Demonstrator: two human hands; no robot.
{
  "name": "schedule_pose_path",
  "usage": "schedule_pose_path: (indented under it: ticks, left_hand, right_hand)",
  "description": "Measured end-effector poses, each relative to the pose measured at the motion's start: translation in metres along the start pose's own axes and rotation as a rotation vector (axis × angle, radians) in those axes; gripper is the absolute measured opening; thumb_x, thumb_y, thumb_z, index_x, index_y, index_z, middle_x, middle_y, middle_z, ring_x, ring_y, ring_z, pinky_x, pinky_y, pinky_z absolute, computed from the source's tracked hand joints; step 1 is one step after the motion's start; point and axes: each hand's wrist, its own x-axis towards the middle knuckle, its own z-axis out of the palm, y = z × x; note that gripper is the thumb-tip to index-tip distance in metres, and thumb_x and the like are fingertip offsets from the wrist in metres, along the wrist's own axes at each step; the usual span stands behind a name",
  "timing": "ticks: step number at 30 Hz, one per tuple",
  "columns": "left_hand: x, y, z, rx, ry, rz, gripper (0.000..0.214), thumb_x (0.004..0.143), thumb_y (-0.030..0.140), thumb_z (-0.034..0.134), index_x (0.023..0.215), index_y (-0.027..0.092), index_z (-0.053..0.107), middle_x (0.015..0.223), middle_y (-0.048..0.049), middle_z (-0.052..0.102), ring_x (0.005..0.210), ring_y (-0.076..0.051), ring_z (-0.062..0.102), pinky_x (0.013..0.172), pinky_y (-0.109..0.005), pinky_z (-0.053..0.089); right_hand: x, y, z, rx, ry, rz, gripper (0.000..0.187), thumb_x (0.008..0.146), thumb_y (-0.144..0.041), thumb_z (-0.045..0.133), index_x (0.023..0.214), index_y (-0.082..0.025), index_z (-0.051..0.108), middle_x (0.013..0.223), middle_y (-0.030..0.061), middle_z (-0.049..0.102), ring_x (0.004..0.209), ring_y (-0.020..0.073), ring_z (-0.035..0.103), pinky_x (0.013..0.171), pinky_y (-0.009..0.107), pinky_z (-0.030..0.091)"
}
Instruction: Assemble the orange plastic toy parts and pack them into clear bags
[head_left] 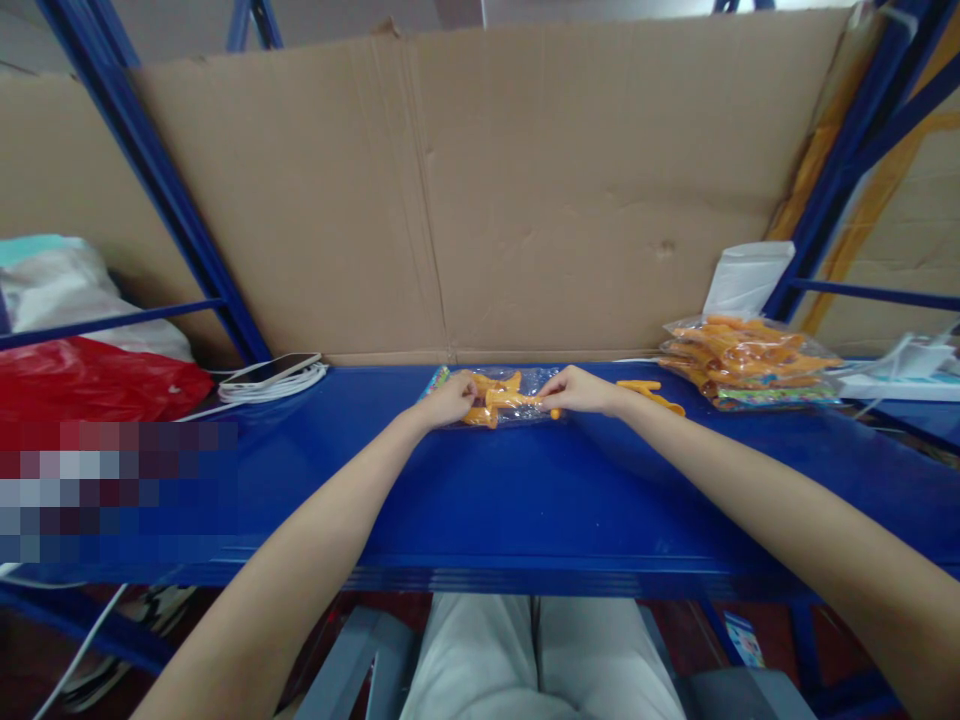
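A clear plastic bag point(525, 380) lies flat on the blue shelf, with several orange plastic pieces point(499, 399) in or on it. At its left end, beside a colourful printed strip point(438, 378), my left hand point(450, 398) is closed, its fingertips pressed on the bag. My right hand point(576, 389) pinches the right end of an orange piece lying across the middle; whether that piece is inside the film or on top, I cannot tell. Loose orange pieces point(651, 393) lie just right of my right hand, partly behind the forearm.
Filled bags of orange pieces point(739, 360) are stacked at the right, near a white power strip point(900, 385). A phone point(271, 369) rests on a coiled white cable point(292, 383) at left. Cardboard point(562, 200) closes off the back; blue posts point(172, 200) flank the shelf point(525, 500).
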Motion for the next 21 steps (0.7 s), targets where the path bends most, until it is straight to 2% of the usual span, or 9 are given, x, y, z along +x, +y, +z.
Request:
schedule_pose_path:
  ticks: [4, 10, 13, 17, 21]
  left_hand:
    - [-0.002, 0.006, -0.003, 0.092, -0.077, 0.073, 0.016, 0.062, 0.006, 0.042, 0.063, 0.019, 0.051, 0.078, -0.0009, 0.058, 0.088, -0.017, 0.054, 0.087, -0.029, 0.038]
    - [-0.002, 0.002, 0.000, 0.087, -0.073, 0.038, 0.020, 0.063, 0.006, 0.040, 0.071, 0.019, 0.053, 0.084, -0.0021, 0.060, 0.089, -0.018, 0.055, 0.087, -0.030, 0.039]
    - [-0.001, -0.003, 0.004, 0.064, -0.045, 0.008, 0.020, 0.068, 0.009, 0.041, 0.081, 0.018, 0.053, 0.093, -0.0049, 0.059, 0.093, -0.018, 0.055, 0.087, -0.030, 0.039]
    - [-0.001, -0.004, 0.008, -0.014, -0.016, -0.057, 0.022, 0.078, 0.018, 0.037, 0.095, 0.017, 0.051, 0.096, -0.0069, 0.060, 0.091, -0.018, 0.056, 0.086, -0.031, 0.040]
    - [0.001, -0.004, 0.007, -0.018, 0.065, -0.088, 0.019, 0.082, 0.023, 0.035, 0.090, 0.017, 0.051, 0.093, -0.0073, 0.061, 0.091, -0.020, 0.056, 0.084, -0.033, 0.040]
  right_hand:
    - [-0.002, -0.003, -0.004, -0.002, -0.028, 0.006, 0.019, 0.061, -0.024, 0.058, 0.068, -0.014, 0.072, 0.061, 0.0016, 0.065, 0.055, 0.0098, 0.053, 0.054, 0.022, 0.040]
    - [0.004, 0.001, -0.008, -0.010, -0.124, 0.024, 0.014, 0.058, -0.023, 0.061, 0.062, -0.014, 0.072, 0.061, 0.0019, 0.066, 0.057, 0.0108, 0.055, 0.055, 0.022, 0.041]
    - [0.006, 0.003, -0.008, 0.002, -0.143, 0.029, 0.012, 0.058, -0.024, 0.063, 0.060, -0.015, 0.071, 0.060, 0.0017, 0.066, 0.058, 0.0111, 0.056, 0.057, 0.022, 0.042]
    - [0.004, 0.002, -0.007, 0.065, -0.084, 0.046, 0.014, 0.060, -0.025, 0.063, 0.065, -0.015, 0.072, 0.066, 0.0029, 0.068, 0.061, 0.0112, 0.057, 0.061, 0.023, 0.043]
    - [0.006, 0.001, -0.005, 0.107, -0.066, 0.060, 0.015, 0.061, -0.025, 0.064, 0.068, -0.015, 0.072, 0.070, 0.0034, 0.068, 0.063, 0.0114, 0.057, 0.064, 0.024, 0.044]
